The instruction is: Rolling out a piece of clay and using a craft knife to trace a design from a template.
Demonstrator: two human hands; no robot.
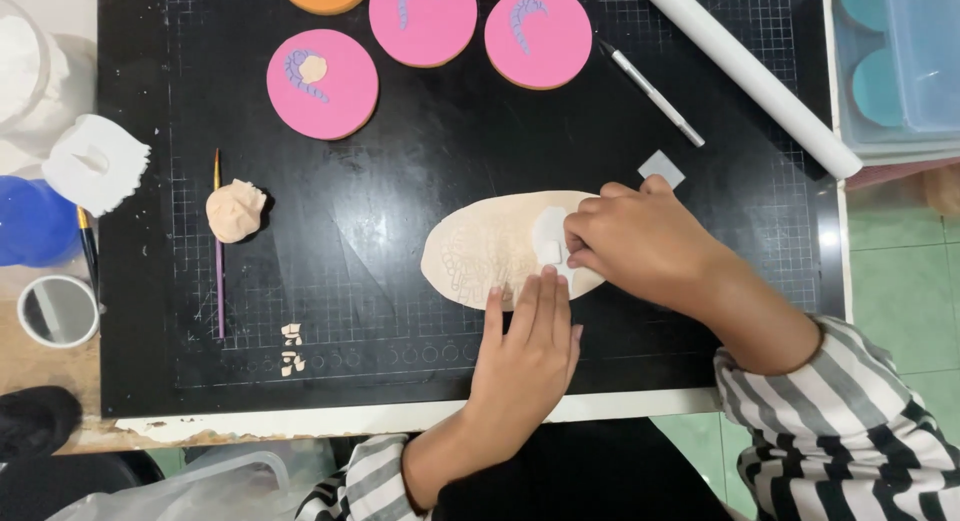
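A flat oval sheet of beige rolled clay, marked with faint pressed outlines, lies on the black gridded cutting mat. My left hand rests flat with fingertips pressing the sheet's near edge. My right hand reaches in from the right and pinches a small white square piece that sits on the sheet. Both arms wear striped sleeves.
Pink discs with purple shapes sit at the mat's far edge. A beige clay lump and thin brush lie left. A craft knife, white roller, small grey square sit right. Cups stand left.
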